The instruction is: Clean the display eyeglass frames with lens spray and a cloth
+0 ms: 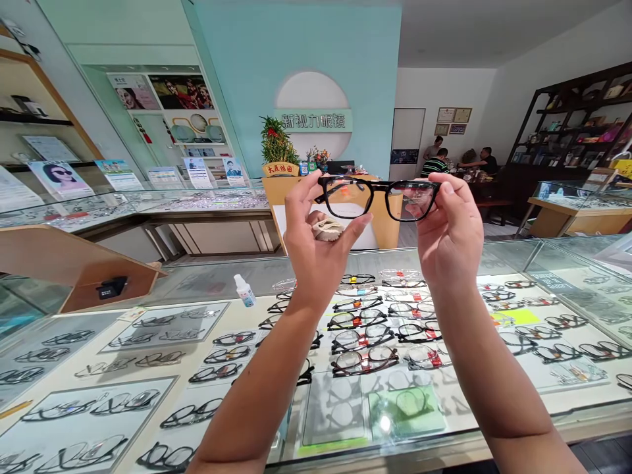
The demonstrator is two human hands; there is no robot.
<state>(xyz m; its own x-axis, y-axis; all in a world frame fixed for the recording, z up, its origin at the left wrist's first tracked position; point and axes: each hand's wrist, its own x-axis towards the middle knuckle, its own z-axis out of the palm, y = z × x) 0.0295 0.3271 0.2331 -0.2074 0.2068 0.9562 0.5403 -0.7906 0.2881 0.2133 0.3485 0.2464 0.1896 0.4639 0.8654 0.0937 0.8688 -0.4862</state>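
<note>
Black-framed glasses (pixel 379 185) are held above the glass-topped desk (pixel 582 408), their ends pinched by the left hand (pixel 315 253) and the right hand (pixel 451 230). A crumpled cloth (pixel 328 229) is also clasped in the left hand.

Left hand (pixel 310 253) partly hides the cloth (pixel 328 230); bottom edge crops forearms (pixel 259 392).

The room around me is bright, with a hard white glare spot (pixel 385 422) on the near clear-glass display counter (pixel 424 445), dark wooden open shelving (pixel 582 125) dimmer at far right, and shapes stretching toward the edges.
</note>
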